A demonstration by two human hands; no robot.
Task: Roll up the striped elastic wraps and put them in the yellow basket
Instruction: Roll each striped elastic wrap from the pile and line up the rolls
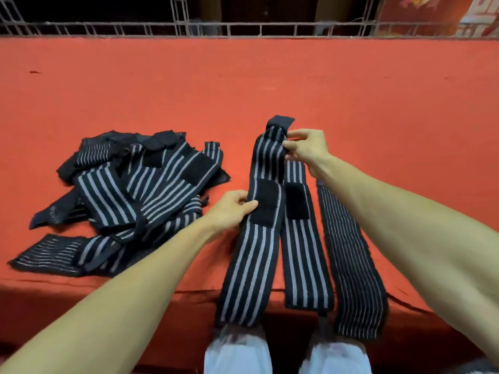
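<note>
Striped elastic wraps are lying in two groups on the red-covered desk: a tangled pile is sitting to the left, and three are lying stretched out side by side, their near ends hanging over the front edge above the person's white-clad knees. The left hand is pinching the left border of the leftmost stretched wrap just beside its black fastening patch. The right hand is pinching the same wrap's far end, just below its black tab. The yellow basket is not appearing in view, so its place cannot be told. Risks, as judged: the wrap is elastic and is likely to be springing back if either pinch is slackening, so a loosely started roll is liable to be uncoiling. The fastening patch (apparently hook-and-loop) is risking catching on the middle wrap, which is lying against the held one's right border, and dragging it askew. The overhanging ends are risking sliding off the front edge if the wrap is being drawn towards the person. The rightmost wrap is lying just beside the right forearm, which could be brushing it. As to room, a broad stretch of red cloth is lying between the wraps and the metal railing at the far edge, while the pile is narrowing the left arm's sweep.
</note>
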